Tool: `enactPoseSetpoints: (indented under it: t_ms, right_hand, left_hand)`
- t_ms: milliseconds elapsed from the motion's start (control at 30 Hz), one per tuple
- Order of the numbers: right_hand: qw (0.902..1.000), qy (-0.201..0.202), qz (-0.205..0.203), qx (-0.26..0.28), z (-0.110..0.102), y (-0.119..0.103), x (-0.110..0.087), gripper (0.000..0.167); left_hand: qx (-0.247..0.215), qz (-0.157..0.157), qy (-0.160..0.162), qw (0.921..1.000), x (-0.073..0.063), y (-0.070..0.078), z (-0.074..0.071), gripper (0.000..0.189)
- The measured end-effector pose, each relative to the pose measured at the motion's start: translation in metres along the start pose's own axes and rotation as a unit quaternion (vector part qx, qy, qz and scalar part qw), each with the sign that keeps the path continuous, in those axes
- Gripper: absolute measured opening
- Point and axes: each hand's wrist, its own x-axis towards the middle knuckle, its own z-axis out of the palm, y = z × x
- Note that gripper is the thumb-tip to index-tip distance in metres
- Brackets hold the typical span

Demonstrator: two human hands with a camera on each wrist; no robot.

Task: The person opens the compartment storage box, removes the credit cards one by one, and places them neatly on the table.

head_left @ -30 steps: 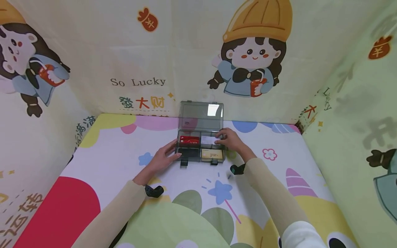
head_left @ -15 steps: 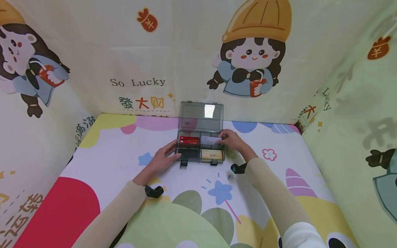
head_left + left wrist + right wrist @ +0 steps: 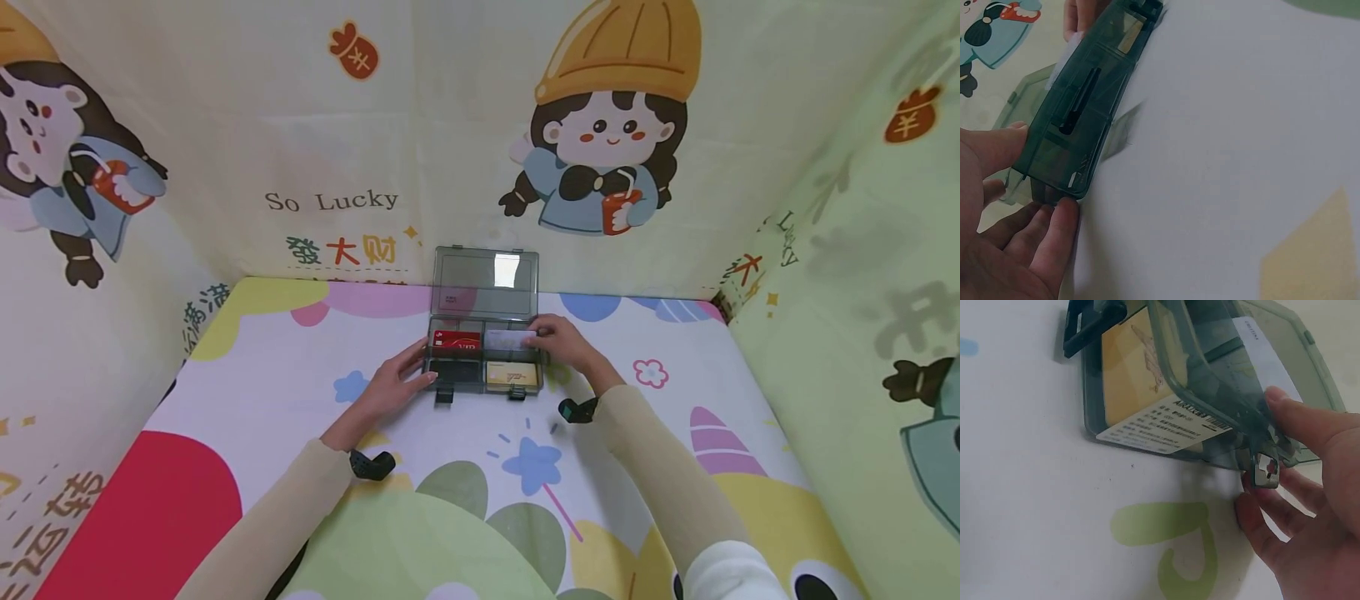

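A translucent grey-green plastic storage box [image 3: 480, 388] stands at the table's far edge, its lid [image 3: 472, 279] raised. A red card [image 3: 457, 339] marked VIP lies in the back left compartment; something black [image 3: 453, 371] fills the front left. In the front right sits a tan deck of cards [image 3: 512, 373] with a printed label. My left hand [image 3: 390, 385] holds the box's left end between thumb and fingers. My right hand [image 3: 564, 342] pinches the right end of a pale lavender card [image 3: 506, 338] at the back right compartment. In the right wrist view, the thumb [image 3: 1300, 422] presses on this card.
Two dark latches hang at the box's front, one left [image 3: 444, 398] and one right [image 3: 517, 393]. A patterned cloth [image 3: 360, 350] covers the table. A printed curtain [image 3: 450, 125] rises right behind the box.
My right hand has shifted slightly at the back right compartment; the pale card showed more plainly half a second ago and now looks slightly lower. My left hand stays at the box's left end.
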Motion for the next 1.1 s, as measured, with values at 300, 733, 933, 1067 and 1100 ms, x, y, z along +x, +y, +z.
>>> enactPoseSetpoints:
  t_ms: [300, 733, 933, 1067, 1100]
  right_hand:
    - [0.9956, 0.067, 0.031, 0.057, -0.003, 0.005, -0.005, 0.020]
    - [0.9919, 0.070, 0.023, 0.103, -0.009, 0.006, -0.010, 0.023]
    - [0.9876, 0.066, 0.031, 0.139, -0.013, 0.004, -0.012, 0.028]
    - [0.9867, 0.063, 0.045, 0.143, -0.017, 0.003, -0.015, 0.030]
    - [0.9871, 0.062, 0.048, 0.140, -0.018, 0.003, -0.016, 0.031]
  left_hand:
    - [0.007, 0.015, -0.003, 0.9999, 0.005, -0.001, 0.003, 0.074]
    - [-0.001, 0.003, -0.006, 1.0000, 0.005, 0.001, 0.003, 0.073]
    - [-0.003, -0.009, -0.004, 0.9999, 0.006, -0.002, 0.002, 0.072]
    - [0.002, -0.011, 0.000, 0.9999, 0.005, -0.001, 0.001, 0.072]
    - [0.002, -0.011, 0.000, 0.9999, 0.005, -0.001, 0.001, 0.072]
